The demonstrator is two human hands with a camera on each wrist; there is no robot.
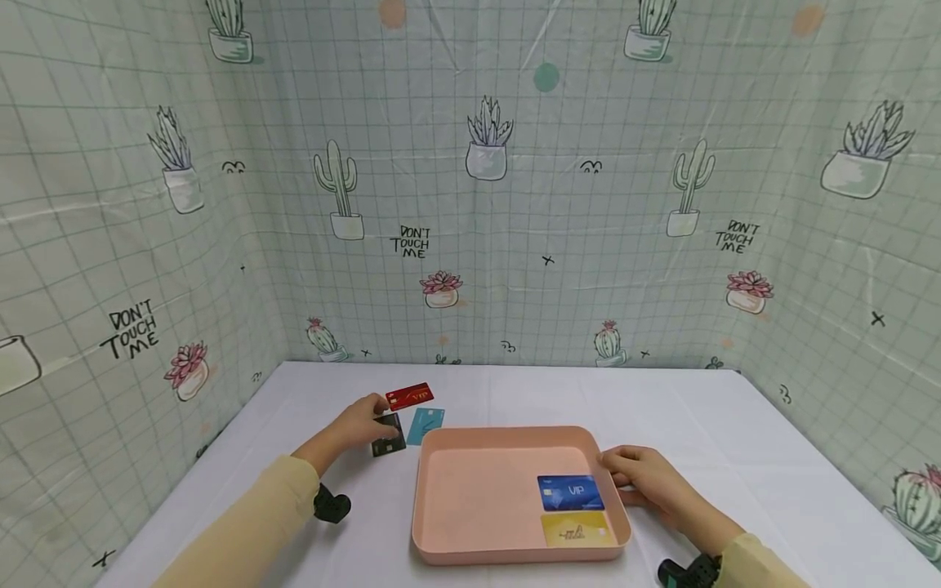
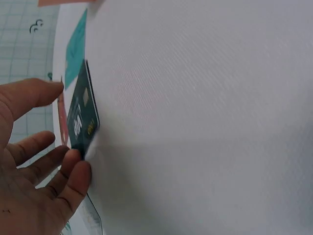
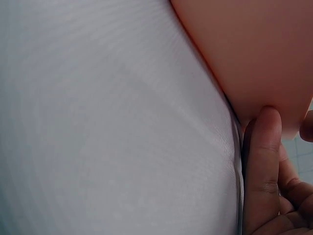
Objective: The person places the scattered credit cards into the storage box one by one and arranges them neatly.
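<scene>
In the head view my left hand [image 1: 362, 423] is over a black card [image 1: 388, 441] left of the tray. In the left wrist view the thumb and loosely bent fingers lie around this card [image 2: 84, 112], and the lower fingertips are at its near edge; no firm pinch shows. A red VIP card [image 1: 409, 397] and a light blue card [image 1: 425, 425] lie beside it. My right hand [image 1: 650, 480] holds the right side of a pink tray [image 1: 470, 498], one finger [image 3: 264, 161] against its outer wall. A blue VIP card [image 1: 570, 493] and a yellow card [image 1: 577, 529] lie inside the tray, at its right.
A white cloth covers the table [image 1: 720, 416]. Grid-patterned fabric [image 1: 515, 310] with cactus drawings hangs behind it and on both sides. A clear or pale edged item [image 2: 94, 213] shows partly below the left fingers in the left wrist view.
</scene>
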